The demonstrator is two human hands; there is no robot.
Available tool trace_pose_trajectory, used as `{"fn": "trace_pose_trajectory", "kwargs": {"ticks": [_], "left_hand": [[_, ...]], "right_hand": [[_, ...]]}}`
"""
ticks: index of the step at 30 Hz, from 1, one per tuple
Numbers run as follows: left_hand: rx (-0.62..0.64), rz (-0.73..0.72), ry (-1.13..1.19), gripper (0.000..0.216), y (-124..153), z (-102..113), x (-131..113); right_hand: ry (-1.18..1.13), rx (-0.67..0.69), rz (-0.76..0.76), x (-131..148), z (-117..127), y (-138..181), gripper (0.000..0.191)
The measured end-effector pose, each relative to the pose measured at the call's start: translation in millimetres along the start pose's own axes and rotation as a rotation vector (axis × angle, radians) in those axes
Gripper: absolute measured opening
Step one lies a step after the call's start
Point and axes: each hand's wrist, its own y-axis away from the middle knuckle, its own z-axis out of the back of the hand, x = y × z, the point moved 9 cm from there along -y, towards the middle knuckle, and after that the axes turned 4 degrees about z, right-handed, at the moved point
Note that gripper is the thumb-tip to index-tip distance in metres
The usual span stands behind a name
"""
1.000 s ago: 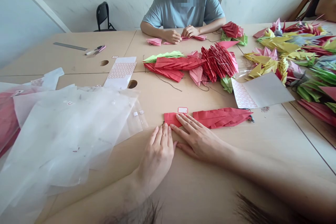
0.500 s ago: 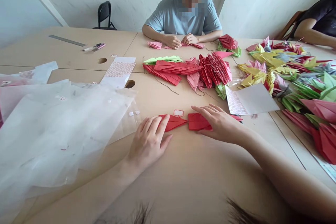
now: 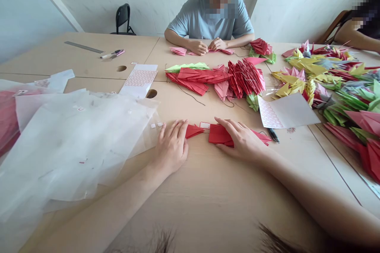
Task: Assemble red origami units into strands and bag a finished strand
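Note:
My left hand [image 3: 172,146] lies palm down on a red folded-paper piece [image 3: 193,131], fingers stretched out and side by side. Only the pointed end of that piece shows past my fingertips. To its right my right hand [image 3: 242,138] rests over a second red folded-paper piece [image 3: 218,134], fingers extended across the top and thumb along the near side. Between the two pieces is a gap, with a small red-framed white label [image 3: 204,125] just behind it. A dark pen [image 3: 273,135] lies beyond my right wrist.
Translucent plastic bags [image 3: 74,138] cover the left side. Red folded-paper bundles [image 3: 204,75] with loose threads lie ahead, beside a label sheet [image 3: 287,110]. Colourful folded paper [image 3: 320,63] heaps up at right. A co-worker [image 3: 210,23] handles pink paper opposite; another person sits far right.
My left hand has settled flatter over its red piece, covering more of it. The two pieces' facing ends are slightly shifted, and the pen shows more. The whole view has shifted a little.

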Motion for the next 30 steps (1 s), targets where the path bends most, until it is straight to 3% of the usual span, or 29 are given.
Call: {"fn": "trace_pose_trajectory", "kwargs": {"ticks": [4,7,9,14,15,19,22,24,30], "left_hand": [[-0.057,-0.024,0.095,0.050,0,15,-6],[-0.076,-0.091,0.351,0.048,-2,31,-19],[-0.036,-0.049,0.536,0.049,-8,34,-21],[0.423,0.065,0.813,0.025,-29,-7,-35],[0.466,0.077,0.836,0.021,-34,-12,-35],[0.533,0.214,1.030,0.025,-46,-28,-22],[0.514,0.285,1.117,0.031,-46,-38,-12],[0.509,0.272,1.166,0.032,-46,-42,-12],[0.501,0.123,1.202,0.031,-48,-39,-19]], "right_hand": [[0.021,-0.080,0.011,6,0,0,0.071],[0.072,-0.157,0.097,15,5,1,0.072],[0.105,-0.179,0.180,25,6,2,0.071],[0.136,-0.137,0.286,37,9,3,0.067],[0.122,-0.118,0.276,34,11,1,0.068],[0.034,-0.024,0.082,-2,31,-4,0.079],[-0.054,0.117,-0.124,-36,40,-2,0.044],[-0.140,0.209,-0.219,-49,44,2,0.024],[-0.216,0.293,-0.293,-59,59,6,0.021]]}}
